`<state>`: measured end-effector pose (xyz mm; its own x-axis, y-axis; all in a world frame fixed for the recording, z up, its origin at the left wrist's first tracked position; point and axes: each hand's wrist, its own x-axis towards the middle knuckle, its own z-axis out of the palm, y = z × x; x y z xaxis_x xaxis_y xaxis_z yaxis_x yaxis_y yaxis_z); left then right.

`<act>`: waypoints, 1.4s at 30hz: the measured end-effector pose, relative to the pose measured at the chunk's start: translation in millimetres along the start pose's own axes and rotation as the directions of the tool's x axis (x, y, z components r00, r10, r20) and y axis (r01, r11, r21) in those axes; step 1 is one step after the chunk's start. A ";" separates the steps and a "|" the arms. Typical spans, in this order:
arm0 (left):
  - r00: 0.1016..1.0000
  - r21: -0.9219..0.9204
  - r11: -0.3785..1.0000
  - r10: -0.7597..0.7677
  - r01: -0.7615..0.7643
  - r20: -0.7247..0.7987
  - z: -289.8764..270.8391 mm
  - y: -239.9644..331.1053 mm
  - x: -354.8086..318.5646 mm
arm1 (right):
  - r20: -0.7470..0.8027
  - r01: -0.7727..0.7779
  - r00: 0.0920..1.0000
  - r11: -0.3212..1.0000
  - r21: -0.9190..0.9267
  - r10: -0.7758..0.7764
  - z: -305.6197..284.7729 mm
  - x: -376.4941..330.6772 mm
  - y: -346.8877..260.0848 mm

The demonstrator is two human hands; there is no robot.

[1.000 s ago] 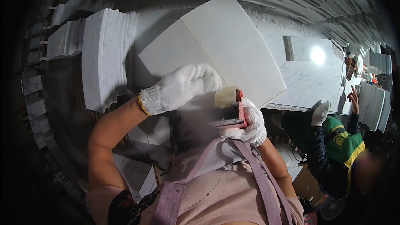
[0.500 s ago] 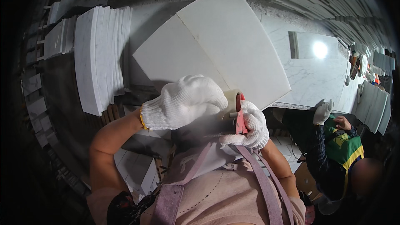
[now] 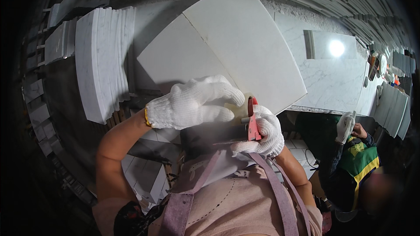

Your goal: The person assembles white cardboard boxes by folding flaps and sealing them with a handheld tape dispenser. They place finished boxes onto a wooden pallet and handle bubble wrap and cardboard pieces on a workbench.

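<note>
My right hand (image 3: 267, 131), in a white knit glove, grips a red tape dispenser (image 3: 252, 126) in front of my apron. On the dispenser is a roll of clear, yellowish packing tape (image 3: 239, 110). My left hand (image 3: 197, 102), gloved the same way, is beside the roll with thumb and fingers parted; the tape shows between them, and whether they touch it I cannot tell. Just beyond both hands lies a large pale slab (image 3: 245, 48), set at an angle. A thin seam runs across it from its far left edge toward the tape.
On the left stands a row of upright marble slabs (image 3: 103, 61). More stacked slabs (image 3: 328, 0) fill the far right. A marble-topped surface (image 3: 330, 83) extends right, with a small marble piece (image 3: 330, 45) on it. A co-worker (image 3: 352, 161) in a green apron is at its near edge.
My left hand's thumb and fingers have spread apart from a closed pinch next to the tape roll. The right hand barely moves. The co-worker's gloved hand has shifted slightly.
</note>
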<state>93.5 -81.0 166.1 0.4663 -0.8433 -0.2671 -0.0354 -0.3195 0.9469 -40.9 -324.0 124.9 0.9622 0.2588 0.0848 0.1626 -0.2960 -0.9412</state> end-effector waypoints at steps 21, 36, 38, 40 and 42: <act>0.906 -0.400 0.819 -0.414 0.412 0.084 -4.0 9.6 14.7 | 0.020 0.015 1.000 1.000 0.023 -0.016 -11.2 8.0 -9.5; 0.949 -0.157 0.938 0.296 -0.311 -0.109 -0.8 14.5 0.2 | 0.044 -0.046 0.998 0.992 0.119 0.041 -14.2 -1.6 -3.5; 0.993 -0.279 0.955 0.088 -0.105 -0.073 -1.4 27.5 0.9 | 0.054 0.044 0.998 0.999 0.029 -0.045 -15.1 -1.2 -4.1; 0.994 -0.272 0.961 -0.067 0.041 -0.088 0.1 36.7 4.4 | 0.093 -0.078 0.993 0.996 0.033 0.075 -16.9 1.2 -8.0; 0.974 -0.123 0.992 -0.067 0.041 -0.217 3.9 40.1 7.6 | 0.134 -0.137 0.982 0.990 0.039 0.131 -18.8 5.9 -13.6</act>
<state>92.1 -101.9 201.4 0.6485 -0.7059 -0.2849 0.0928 -0.2981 0.9500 -33.4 -335.8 144.4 0.9373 0.3385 -0.0835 0.0207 -0.2930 -0.9559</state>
